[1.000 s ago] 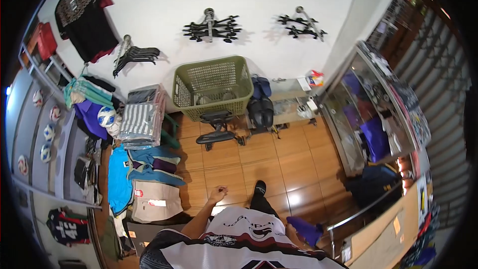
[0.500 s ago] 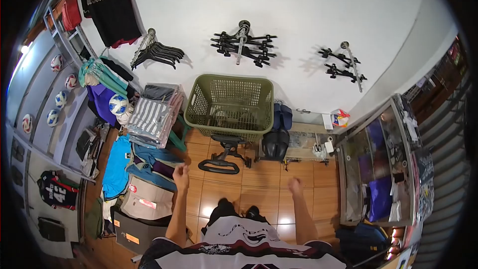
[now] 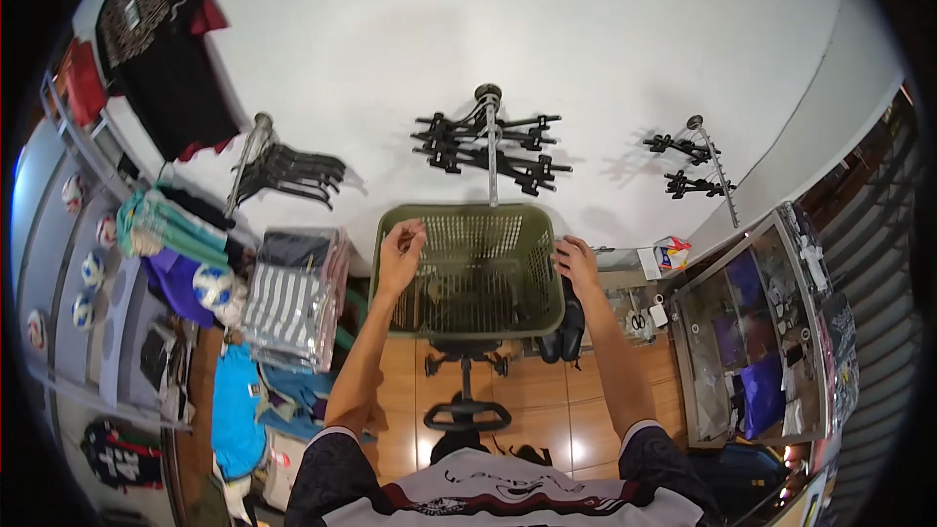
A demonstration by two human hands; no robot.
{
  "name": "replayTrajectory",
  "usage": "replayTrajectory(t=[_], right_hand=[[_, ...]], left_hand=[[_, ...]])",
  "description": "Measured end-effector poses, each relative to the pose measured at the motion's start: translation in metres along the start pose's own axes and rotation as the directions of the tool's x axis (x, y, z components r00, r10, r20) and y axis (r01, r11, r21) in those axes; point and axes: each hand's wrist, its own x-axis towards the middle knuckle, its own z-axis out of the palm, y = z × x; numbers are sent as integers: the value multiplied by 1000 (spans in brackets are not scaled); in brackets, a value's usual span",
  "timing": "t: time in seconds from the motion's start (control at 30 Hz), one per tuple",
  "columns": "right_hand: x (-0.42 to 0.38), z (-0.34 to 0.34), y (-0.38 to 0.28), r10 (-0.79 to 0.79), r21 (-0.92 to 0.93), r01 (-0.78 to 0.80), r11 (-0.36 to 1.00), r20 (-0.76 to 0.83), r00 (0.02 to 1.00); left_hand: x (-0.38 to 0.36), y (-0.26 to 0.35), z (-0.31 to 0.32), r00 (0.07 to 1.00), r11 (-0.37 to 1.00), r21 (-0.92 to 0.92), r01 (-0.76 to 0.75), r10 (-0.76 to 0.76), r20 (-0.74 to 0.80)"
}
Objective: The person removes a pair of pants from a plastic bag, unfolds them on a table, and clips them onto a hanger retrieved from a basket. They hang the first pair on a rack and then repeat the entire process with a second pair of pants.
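Straight ahead, against the wall, a green plastic laundry basket (image 3: pixel 468 334) with slotted sides sits on a black frame. My left hand (image 3: pixel 401 242) is over the basket's left side, its fingers loosely curled and nothing seen in them. At the right rim, my right hand (image 3: pixel 576 262) has its fingers stretched out, tips right beside the basket's edge. Above the basket, black clip hangers (image 3: pixel 488 146) hang from a metal wall rod. Below it, the black loop-shaped handle (image 3: pixel 467 417) of the frame points toward me.
Folded clothes in plastic (image 3: pixel 283 303) are stacked to the left, with a ball (image 3: pixel 212 285) beside them. Black hangers (image 3: pixel 288 174) hang on the left rod, clip hangers (image 3: pixel 691 181) on the right one. A glass display case (image 3: pixel 703 371) stands right. Dark sandals (image 3: pixel 563 337) lie by the basket.
Both hands have risen and moved forward from my sides to the basket. My view has shifted closer to the wall, and the basket appears lower. My fingers have loosened.
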Motion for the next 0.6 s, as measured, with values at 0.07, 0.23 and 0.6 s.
replayTrajectory(t=[0.07,0.23,0.6], right_hand=[[18,25,-24,-39,9,40,999,-30,999],[62,61,-56,-12,113,18,993,-55,998],[77,89,-54,-61,128,82,988,-159,985]], left_hand=[[54,-15,1,998,999,-7,-48,48,34],[161,-54,11,1000,991,137,4,1,-31],[195,-74,18,995,994,-48,98,-97,18]])
